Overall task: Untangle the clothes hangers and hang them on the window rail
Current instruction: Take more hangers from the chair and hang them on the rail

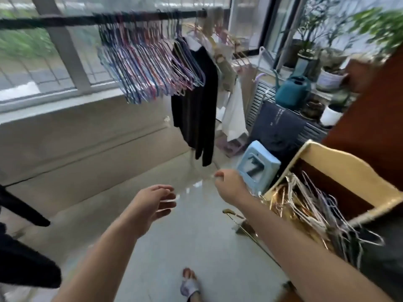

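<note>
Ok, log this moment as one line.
left hand open, empty | right hand curled, holds nothing visible | hangers on rail | tangled hangers in box

no legible text anywhere, small pale marks on the dark panel (281, 123) by the radiator too blurred to read, no brands, numbers or signs discernible

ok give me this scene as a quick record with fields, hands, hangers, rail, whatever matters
left hand: open, fingers relaxed, holding nothing, over the floor
right hand: loosely curled, blurred; grip cannot be told
rail: dark bar across the window, blurred
hung hangers: dense bunch of blue, pink and purple ones on the rail
black garment: hanging at the right end of the bunch
box: cardboard, at the right
tangled hangers: gold and silver pile in the box, still to do
watering can: teal, near the plants
</note>
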`<state>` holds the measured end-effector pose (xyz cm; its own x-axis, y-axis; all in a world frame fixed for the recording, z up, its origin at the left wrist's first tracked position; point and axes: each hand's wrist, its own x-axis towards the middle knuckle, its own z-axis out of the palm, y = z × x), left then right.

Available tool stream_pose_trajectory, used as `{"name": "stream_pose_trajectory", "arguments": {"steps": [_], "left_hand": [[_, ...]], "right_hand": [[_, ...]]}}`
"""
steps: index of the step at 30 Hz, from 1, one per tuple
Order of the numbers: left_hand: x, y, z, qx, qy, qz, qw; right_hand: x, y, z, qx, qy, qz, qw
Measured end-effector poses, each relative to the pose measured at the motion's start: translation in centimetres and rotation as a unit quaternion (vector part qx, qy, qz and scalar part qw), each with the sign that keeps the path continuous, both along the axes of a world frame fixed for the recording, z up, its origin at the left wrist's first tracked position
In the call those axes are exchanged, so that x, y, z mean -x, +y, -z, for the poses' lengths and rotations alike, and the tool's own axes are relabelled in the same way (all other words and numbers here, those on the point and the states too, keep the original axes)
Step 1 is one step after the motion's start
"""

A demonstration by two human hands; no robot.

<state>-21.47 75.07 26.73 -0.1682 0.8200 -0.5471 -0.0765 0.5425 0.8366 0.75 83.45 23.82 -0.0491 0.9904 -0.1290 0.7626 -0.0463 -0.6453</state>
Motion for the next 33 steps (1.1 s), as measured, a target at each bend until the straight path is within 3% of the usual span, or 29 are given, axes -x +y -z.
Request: {"name": "stream_pose_trajectory", "arguments": {"steps": [6,15,21,26,30,33], "left_hand": [[-13.2,-3.0,3.8,0.054,-0.048,0.161,0.984],[-27.3,-5.5,6.8,0.098,-0.034,0.266,0.958],[-40.8,-2.8,11.2,0.131,-0.027,0.261,0.956],[-53.7,-0.6,14.3,0.195,0.002,0.202,0.960],[-57.6,0.5,14.3,0.209,0.013,0.153,0.966],[-58.9,0.8,14.4,0.225,0.032,0.113,0.967]], "right_hand": [[-14.4,-8.8,2.9,0.074,0.006,0.157,0.985],[-35.0,-19.3,11.7,0.204,0.001,0.297,0.933],[-51.0,-20.2,19.8,0.262,0.008,0.360,0.896],[-64.7,-15.5,24.7,0.337,-0.027,0.300,0.892],[-69.9,-11.1,27.2,0.384,-0.020,0.280,0.880],[-74.8,-7.2,35.2,0.383,0.019,0.297,0.874]]}}
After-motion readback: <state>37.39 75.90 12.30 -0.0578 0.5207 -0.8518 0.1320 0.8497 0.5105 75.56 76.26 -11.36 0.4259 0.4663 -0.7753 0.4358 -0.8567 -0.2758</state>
